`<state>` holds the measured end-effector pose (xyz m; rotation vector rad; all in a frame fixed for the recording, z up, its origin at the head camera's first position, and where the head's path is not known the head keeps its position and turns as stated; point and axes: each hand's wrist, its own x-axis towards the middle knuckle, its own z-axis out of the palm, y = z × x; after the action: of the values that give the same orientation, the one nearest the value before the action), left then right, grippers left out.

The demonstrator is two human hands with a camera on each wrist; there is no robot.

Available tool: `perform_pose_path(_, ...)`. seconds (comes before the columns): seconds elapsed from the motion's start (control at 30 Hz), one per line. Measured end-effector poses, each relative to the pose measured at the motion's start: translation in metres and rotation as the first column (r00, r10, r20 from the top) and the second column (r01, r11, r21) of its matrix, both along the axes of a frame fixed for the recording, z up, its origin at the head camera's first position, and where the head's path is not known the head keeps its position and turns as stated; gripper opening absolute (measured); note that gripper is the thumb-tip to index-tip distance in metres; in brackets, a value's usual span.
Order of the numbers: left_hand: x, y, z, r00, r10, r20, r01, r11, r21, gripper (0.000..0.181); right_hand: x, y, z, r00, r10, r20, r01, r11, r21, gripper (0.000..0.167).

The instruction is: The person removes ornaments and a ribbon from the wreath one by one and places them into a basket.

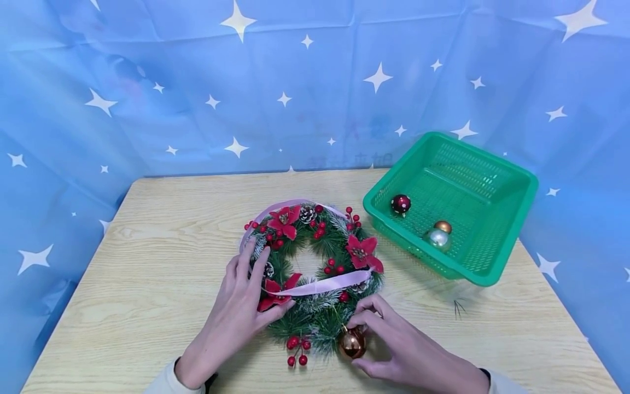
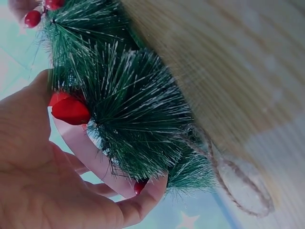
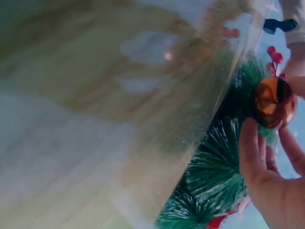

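Note:
A green Christmas wreath with red flowers, berries and pine cones lies on the table, a pale lilac ribbon running across it. My left hand rests on its left side with spread fingers, the thumb beside a red flower. At the lower right edge of the wreath, a shiny copper bauble is held between the thumb and bent fingers of my right hand. In the right wrist view, fingertips touch the bauble. A twine loop sticks out from the wreath in the left wrist view.
A green plastic basket stands at the back right, holding a dark red dotted bauble, a silver one and a copper one. Small dark sprigs lie in front of it. A starry blue cloth hangs behind the table.

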<state>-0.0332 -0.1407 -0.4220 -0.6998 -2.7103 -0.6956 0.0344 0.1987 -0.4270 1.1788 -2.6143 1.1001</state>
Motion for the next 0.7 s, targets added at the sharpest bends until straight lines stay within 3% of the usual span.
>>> perform_pose_path(0.53,-0.002,-0.004,0.0002,1.0,0.013,0.003,-0.013,1.0,-0.019,0.108,-0.0015,-0.0081,-0.0001,0.999,0.033,0.04,-0.033,0.999,0.014,0.048)
perform_pose_path(0.7,-0.0034,-0.0027,-0.0005,1.0,0.006,0.013,-0.006,1.0,-0.016,0.107,0.0012,-0.0035,0.0001,0.998,0.023,0.054,-0.021,0.999,-0.024,0.054)
